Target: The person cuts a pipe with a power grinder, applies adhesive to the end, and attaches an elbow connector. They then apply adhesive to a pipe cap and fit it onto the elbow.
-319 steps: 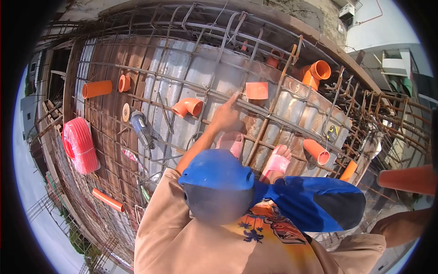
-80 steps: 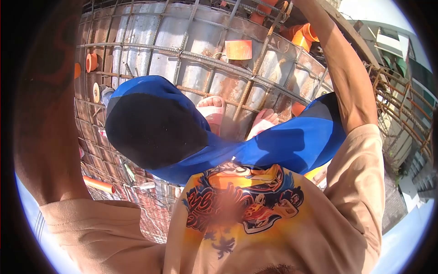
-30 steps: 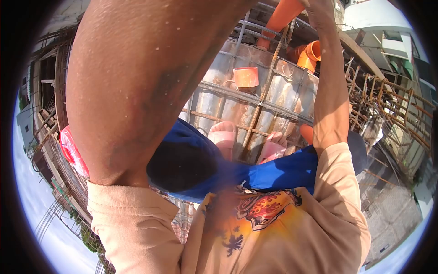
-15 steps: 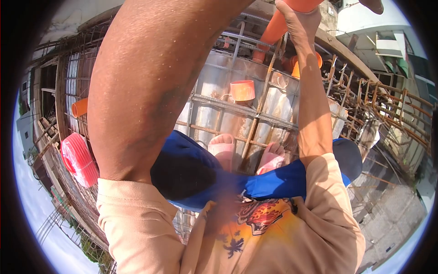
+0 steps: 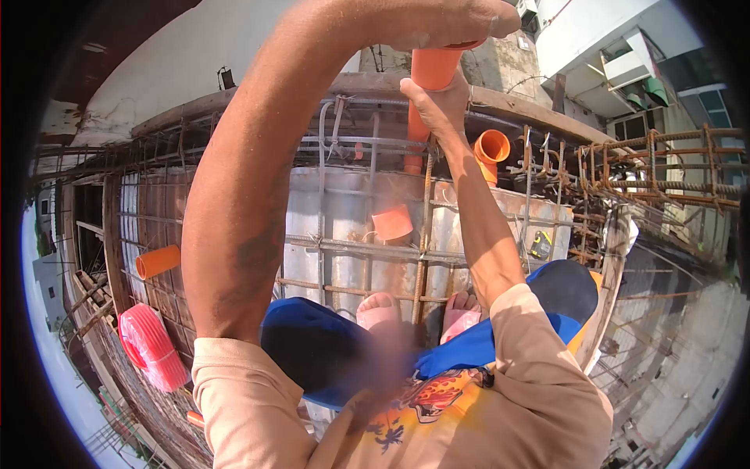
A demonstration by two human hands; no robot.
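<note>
An orange plastic pipe [image 5: 434,69] stands nearly upright at the top of the head view, its lower part among the steel bars. My right hand [image 5: 444,105] is wrapped around it below its upper end, thumb on the left side. Flat across the pipe's top rim lies my left hand [image 5: 469,22], fingers stretched to the right. The palm hides most of the pipe's opening. Just right of my right hand is an orange pipe elbow [image 5: 492,148] with its mouth facing up. A short orange pipe piece [image 5: 392,223] lies near the rebar grid [image 5: 351,245], in front of my feet.
Corrugated metal sheets [image 5: 305,205] lie under the rebar. On the left are another orange pipe [image 5: 158,262] and a wrapped pink-red coil [image 5: 152,348]. A tape measure [image 5: 541,245] lies at right. Rusty rebar cages [image 5: 664,168] and a wooden beam [image 5: 539,113] border the area.
The view has shifted, bringing more of the pipe and my left hand into sight. The pipe leans less to the right now. My right hand still grips it.
</note>
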